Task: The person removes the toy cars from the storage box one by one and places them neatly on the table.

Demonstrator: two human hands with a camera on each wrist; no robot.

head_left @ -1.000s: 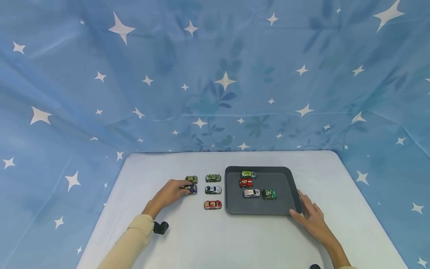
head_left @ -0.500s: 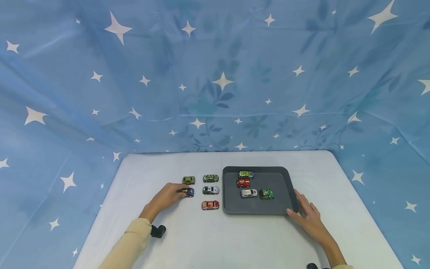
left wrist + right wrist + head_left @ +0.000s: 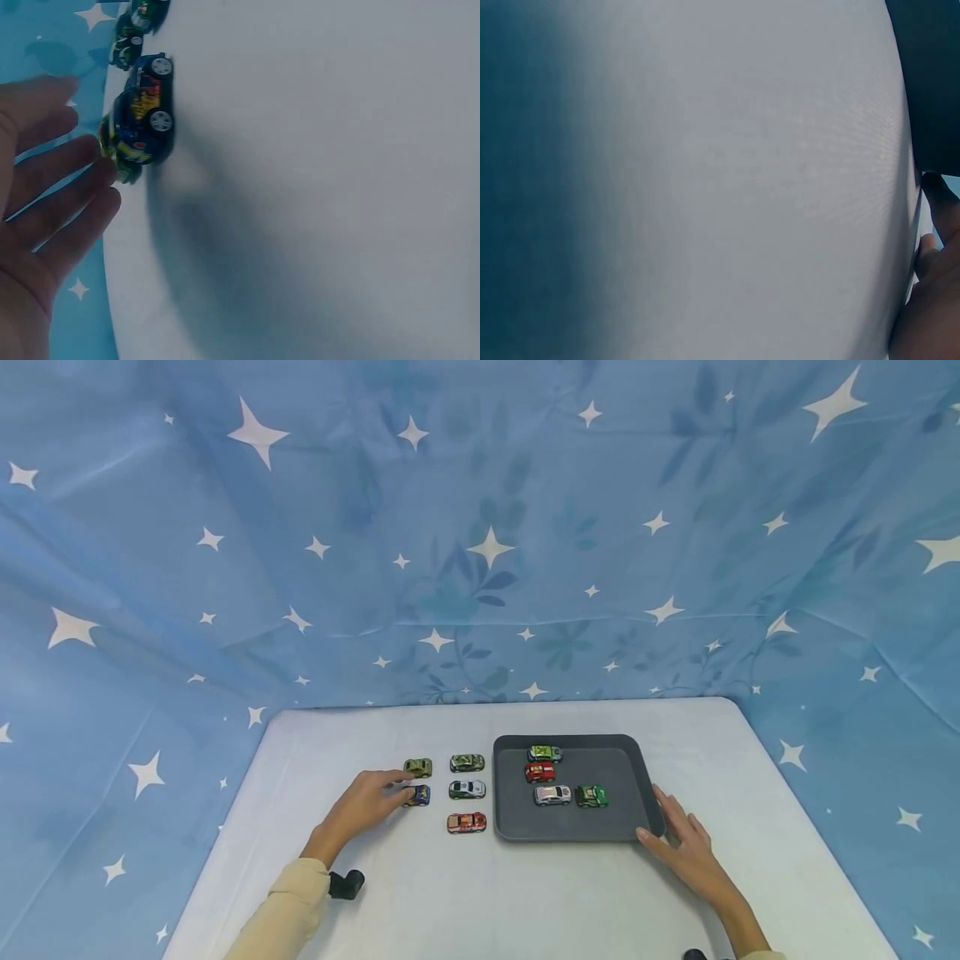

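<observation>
My left hand [image 3: 363,802] is beside a dark blue toy car [image 3: 422,795] on the table, thumb and fingers spread apart. In the left wrist view, the blue toy car [image 3: 146,109] stands on its wheels just past the fingertips, with nothing held. Behind it sits an olive toy car [image 3: 417,767]. To their right, a camouflage car [image 3: 467,762], a white-and-green car [image 3: 467,789] and a red-orange car [image 3: 467,822] form a column. My right hand [image 3: 692,856] rests at the near right corner of the dark grey tray [image 3: 525,827], fingers extended along its edge.
Inside the tray are a lime-green car [image 3: 544,753], a red car [image 3: 539,772], a pale pink-and-white car [image 3: 552,795] and a green car [image 3: 592,796]. A blue star-patterned curtain [image 3: 390,560] hangs behind the white table [image 3: 480,902].
The blue car has shifted nearer to me, leaving a gap to the olive car. My left fingers have let go of it and spread. The right hand stays at the tray.
</observation>
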